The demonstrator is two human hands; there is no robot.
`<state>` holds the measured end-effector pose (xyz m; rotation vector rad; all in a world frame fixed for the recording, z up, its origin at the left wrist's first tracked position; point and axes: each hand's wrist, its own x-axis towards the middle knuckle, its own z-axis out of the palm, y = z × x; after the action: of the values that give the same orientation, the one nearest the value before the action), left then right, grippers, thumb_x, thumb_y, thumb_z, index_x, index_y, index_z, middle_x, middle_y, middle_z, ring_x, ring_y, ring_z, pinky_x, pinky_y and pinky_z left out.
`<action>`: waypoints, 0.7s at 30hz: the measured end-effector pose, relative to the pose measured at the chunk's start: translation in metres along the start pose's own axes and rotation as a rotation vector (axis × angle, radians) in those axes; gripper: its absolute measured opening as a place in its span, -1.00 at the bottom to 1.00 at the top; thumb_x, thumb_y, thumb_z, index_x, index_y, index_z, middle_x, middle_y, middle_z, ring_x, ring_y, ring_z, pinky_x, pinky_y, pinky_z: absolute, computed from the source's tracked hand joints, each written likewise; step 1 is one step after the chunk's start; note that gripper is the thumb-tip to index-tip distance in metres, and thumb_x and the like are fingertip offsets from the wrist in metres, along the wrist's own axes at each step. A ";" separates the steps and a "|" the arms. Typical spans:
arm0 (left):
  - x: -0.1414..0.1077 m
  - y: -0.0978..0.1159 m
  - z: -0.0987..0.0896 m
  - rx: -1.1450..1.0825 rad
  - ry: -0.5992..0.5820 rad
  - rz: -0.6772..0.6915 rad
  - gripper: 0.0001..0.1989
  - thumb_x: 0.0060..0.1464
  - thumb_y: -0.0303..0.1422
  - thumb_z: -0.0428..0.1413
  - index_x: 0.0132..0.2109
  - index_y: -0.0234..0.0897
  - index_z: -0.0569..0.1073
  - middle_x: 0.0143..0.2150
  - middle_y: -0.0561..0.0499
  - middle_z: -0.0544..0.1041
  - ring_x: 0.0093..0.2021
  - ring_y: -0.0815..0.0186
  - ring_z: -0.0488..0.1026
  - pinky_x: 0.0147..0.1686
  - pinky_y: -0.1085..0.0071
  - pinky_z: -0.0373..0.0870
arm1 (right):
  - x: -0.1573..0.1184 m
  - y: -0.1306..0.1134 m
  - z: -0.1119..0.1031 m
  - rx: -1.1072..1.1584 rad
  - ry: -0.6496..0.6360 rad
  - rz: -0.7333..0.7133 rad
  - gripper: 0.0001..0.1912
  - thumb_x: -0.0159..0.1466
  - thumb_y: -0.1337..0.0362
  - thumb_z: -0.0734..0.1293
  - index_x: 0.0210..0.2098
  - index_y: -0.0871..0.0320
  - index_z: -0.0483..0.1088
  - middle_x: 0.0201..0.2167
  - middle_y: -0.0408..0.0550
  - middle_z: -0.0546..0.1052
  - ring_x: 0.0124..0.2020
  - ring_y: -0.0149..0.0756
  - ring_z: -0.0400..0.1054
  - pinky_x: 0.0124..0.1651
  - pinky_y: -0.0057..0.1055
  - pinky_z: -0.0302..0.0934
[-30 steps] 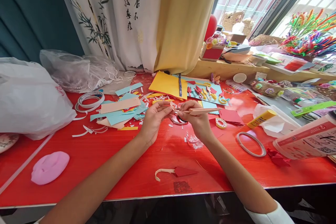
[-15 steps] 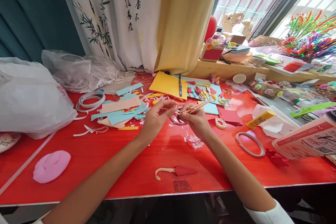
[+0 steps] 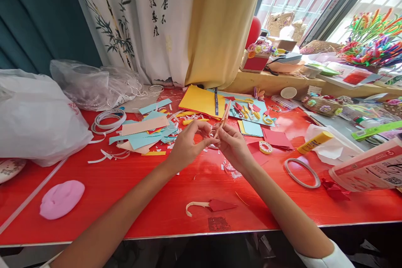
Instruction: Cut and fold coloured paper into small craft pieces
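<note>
Both hands meet over the middle of the red table. My right hand [image 3: 233, 144] is closed on a thin peach paper strip [image 3: 226, 113], which stands up steeply from its fingertips. My left hand [image 3: 188, 144] has its thumb and fingers pinched near the strip's lower end; what lies between them is too small to make out. In front of the hands, near the table edge, lies a small red paper umbrella shape [image 3: 221, 205] with a curled cream handle [image 3: 196, 204]. Small white scraps [image 3: 231, 169] lie under my right hand.
Blue and peach paper strips [image 3: 144, 127] and tape rolls [image 3: 108, 120] lie left. Yellow paper [image 3: 199, 100] is behind the hands. Right are red squares [image 3: 278, 138], a glue stick [image 3: 315, 142], a tape ring [image 3: 302, 173] and a bottle [image 3: 367, 167]. Pink clay [image 3: 62, 199] sits front left.
The peach strip has turned from slanting right to nearly upright. My hands stay close together, and the dark object seen between the fingers earlier no longer shows. The view has shifted slightly.
</note>
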<state>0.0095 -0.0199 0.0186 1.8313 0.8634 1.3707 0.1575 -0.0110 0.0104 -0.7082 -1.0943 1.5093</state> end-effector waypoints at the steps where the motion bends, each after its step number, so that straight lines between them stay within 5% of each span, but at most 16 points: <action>1: 0.000 0.000 0.000 0.037 0.000 0.009 -0.81 -0.04 -0.27 0.14 -0.30 -0.24 0.32 -0.30 0.04 0.37 -0.27 0.35 0.34 -0.18 0.42 0.27 | 0.000 0.000 0.000 -0.008 0.015 0.003 -0.75 0.03 0.14 0.40 -0.33 0.12 0.39 -0.55 -0.19 0.31 -0.57 -0.51 0.15 -0.50 -0.53 0.10; 21: 0.002 -0.008 -0.004 0.426 -0.119 0.236 -0.92 0.07 -0.33 0.03 -0.28 -0.23 0.31 -0.28 0.02 0.40 -0.21 0.33 0.33 -0.17 0.42 0.22 | -0.004 -0.003 0.000 -0.324 -0.001 -0.105 -0.75 0.14 0.09 0.30 -0.48 0.17 0.38 -0.60 -0.18 0.27 -0.56 -0.48 0.13 -0.50 -0.50 0.04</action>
<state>0.0051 -0.0130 0.0141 2.3797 0.9543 1.2675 0.1598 -0.0145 0.0125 -0.8561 -1.3729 1.2565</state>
